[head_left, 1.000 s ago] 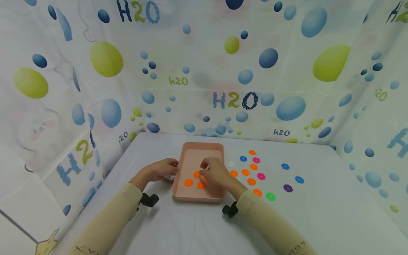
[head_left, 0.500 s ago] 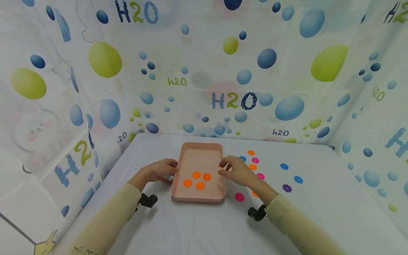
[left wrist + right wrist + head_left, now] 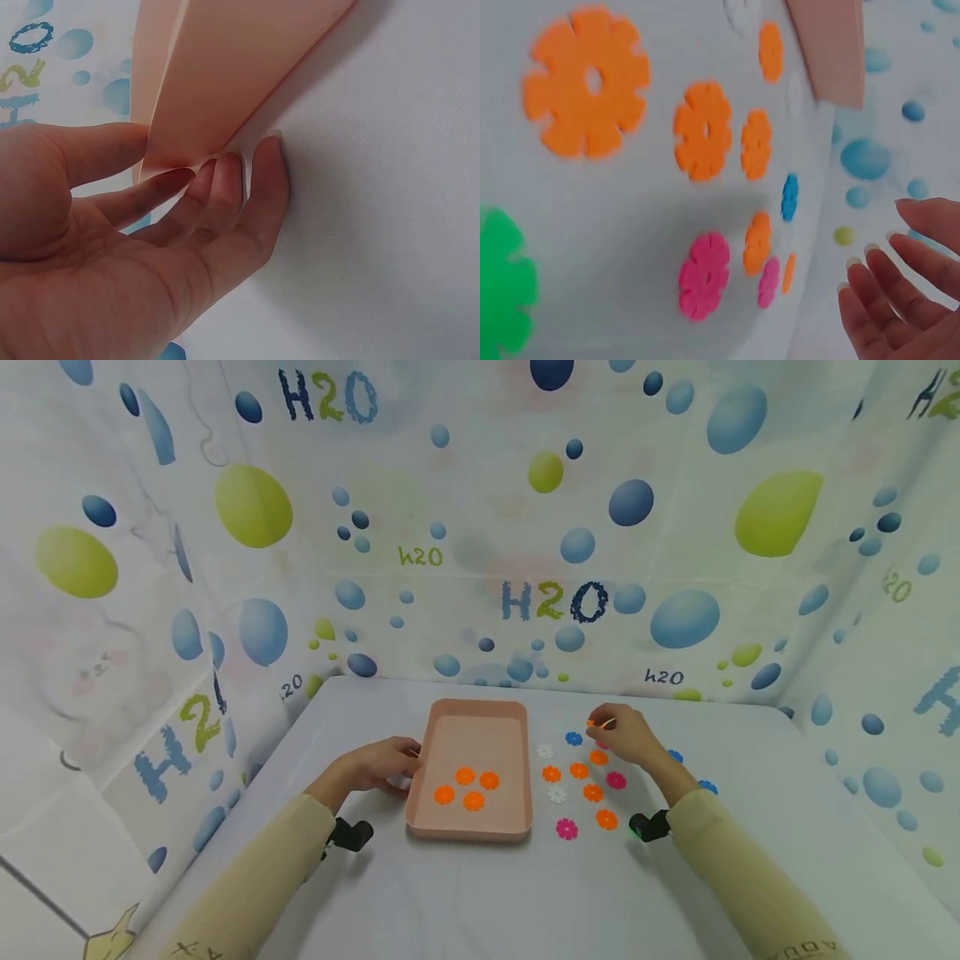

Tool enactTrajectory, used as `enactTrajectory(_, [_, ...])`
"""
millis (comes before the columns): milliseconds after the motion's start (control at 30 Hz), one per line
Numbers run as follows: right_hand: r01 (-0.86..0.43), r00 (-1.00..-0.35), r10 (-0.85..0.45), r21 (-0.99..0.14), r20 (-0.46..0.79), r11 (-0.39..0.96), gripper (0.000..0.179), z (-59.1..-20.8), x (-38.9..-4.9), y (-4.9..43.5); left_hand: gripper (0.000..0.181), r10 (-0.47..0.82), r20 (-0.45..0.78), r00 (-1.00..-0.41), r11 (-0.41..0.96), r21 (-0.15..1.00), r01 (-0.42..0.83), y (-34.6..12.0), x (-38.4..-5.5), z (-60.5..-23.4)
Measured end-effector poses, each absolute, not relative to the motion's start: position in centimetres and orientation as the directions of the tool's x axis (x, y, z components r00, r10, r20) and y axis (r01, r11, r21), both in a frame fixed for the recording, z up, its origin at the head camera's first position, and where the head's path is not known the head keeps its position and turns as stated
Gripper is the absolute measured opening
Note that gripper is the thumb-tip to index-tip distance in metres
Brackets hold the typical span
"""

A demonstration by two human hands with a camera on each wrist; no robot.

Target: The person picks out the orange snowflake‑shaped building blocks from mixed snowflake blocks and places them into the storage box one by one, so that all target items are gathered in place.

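My left hand (image 3: 386, 762) holds the left side of a shallow pink tray (image 3: 477, 705). In the left wrist view its thumb meets the tray wall (image 3: 217, 82), with curled fingertips by the bottom edge. Four-way scattered notched orange discs (image 3: 465, 776) lie in the tray's near half. My right hand (image 3: 626, 735) is over the far part of the scattered flower-shaped discs, fingertips close to an orange disc (image 3: 592, 724). The right wrist view shows this hand (image 3: 907, 285) with thumb and fingers apart and nothing between them.
Right of the tray lie several orange discs (image 3: 579, 771), pink discs (image 3: 567, 829), white discs (image 3: 557, 795) and a blue disc (image 3: 573, 738). A green disc (image 3: 502, 285) is partly hidden by the wrist camera in the head view. A patterned curtain (image 3: 480, 527) surrounds the white table (image 3: 360, 893).
My right hand has moved from over the tray, out past its right side, to the far discs. The left hand stays at the tray.
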State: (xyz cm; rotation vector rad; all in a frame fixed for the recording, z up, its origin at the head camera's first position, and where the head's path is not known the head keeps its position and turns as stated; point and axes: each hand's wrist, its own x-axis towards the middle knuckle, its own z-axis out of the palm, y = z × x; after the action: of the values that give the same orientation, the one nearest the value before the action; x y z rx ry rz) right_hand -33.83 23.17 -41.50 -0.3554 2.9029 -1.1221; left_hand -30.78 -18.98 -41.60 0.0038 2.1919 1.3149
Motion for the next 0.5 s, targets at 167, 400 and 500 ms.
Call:
enactTrajectory(167, [-0.078,-0.995,-0.101,-0.688,0.007,0.722,0.042,-42.1,-35.6,24.3,0.046,0.274,-0.477,-0.835,0.524,0.802,-0.286,-19.0,-31.0,-41.8])
enactTrajectory(400, [0.095,-0.991,-0.002,-0.727,-0.132,0.681,0.051,-43.6,-37.6,24.2,0.045,0.266,-0.478,-0.837,0.532,0.797,-0.287,-19.1,-31.1,-41.8])
enactTrajectory(500, [0.149,-0.983,0.026,-0.717,-0.180,0.680,0.051,-44.1,-38.2,24.0,0.045,0.267,-0.479,-0.836,0.529,0.798,-0.288,-19.1,-31.0,-41.8])
